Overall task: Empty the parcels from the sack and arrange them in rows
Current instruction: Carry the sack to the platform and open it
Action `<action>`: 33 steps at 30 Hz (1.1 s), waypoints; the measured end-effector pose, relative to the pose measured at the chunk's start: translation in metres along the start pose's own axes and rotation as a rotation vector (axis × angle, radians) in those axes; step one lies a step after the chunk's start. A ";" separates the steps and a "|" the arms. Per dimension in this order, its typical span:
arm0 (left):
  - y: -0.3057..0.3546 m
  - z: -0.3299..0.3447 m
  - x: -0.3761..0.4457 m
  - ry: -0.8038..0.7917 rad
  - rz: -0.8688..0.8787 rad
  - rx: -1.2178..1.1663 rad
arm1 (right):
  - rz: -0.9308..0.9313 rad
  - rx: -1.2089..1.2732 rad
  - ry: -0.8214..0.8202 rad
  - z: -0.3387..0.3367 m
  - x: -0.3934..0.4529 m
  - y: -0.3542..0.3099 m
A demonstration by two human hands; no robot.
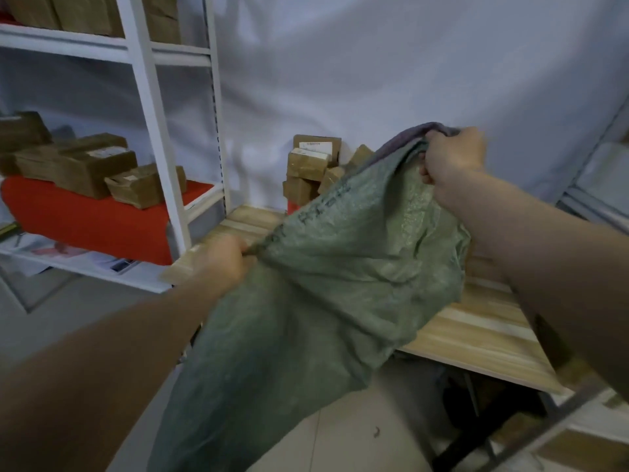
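While both grips, left hand [223,264] and right hand [454,158], clench one sack [340,284], several parcels [308,168] piled behind.

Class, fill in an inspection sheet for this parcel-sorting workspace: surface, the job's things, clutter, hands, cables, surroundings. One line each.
Surface: wooden table, pale planks, partly covered by the sack.
Job's things: green woven sack held up over the table edge, its lower part hanging toward the floor; brown parcels piled at the table's far end against the white sheet.
Clutter: small dark scrap on the floor tiles.
Hands: left hand gripping the sack's edge; right hand gripping it higher up.
Cables: nothing seen.
Surroundings: white shelf rack at left with more parcels on a red cloth.
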State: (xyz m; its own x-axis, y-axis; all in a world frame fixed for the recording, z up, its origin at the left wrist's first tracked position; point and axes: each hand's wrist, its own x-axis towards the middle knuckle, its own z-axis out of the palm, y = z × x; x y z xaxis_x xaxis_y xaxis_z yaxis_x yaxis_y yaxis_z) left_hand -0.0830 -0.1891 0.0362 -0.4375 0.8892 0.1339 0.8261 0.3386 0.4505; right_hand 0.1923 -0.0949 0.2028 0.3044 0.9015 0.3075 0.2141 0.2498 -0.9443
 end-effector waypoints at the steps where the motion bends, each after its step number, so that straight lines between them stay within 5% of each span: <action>1: 0.007 -0.015 0.005 0.176 -0.025 -0.024 | -0.054 -0.048 0.061 -0.009 0.008 0.005; 3: 0.015 -0.038 0.016 0.429 -0.028 -0.120 | -0.165 -0.200 0.114 -0.031 0.014 0.014; 7: 0.007 -0.042 0.025 -0.028 -0.076 0.123 | -0.092 -0.530 -0.141 -0.058 0.016 0.040; 14: 0.045 -0.049 0.022 0.285 -0.254 0.034 | 0.054 -0.350 -0.106 -0.073 0.012 0.065; 23: 0.120 -0.069 0.053 0.575 -0.057 0.065 | 0.323 0.137 -0.003 -0.084 0.040 0.083; 33: 0.195 0.006 0.195 0.560 0.198 -0.005 | 0.392 0.326 0.186 -0.073 0.133 0.122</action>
State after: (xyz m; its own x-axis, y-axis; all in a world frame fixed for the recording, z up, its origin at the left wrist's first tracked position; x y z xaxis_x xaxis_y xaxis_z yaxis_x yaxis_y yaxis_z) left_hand -0.0048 0.0519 0.1448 -0.3975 0.6370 0.6604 0.9098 0.1801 0.3739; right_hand 0.3267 0.0294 0.1374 0.4693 0.8787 -0.0874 -0.2383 0.0307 -0.9707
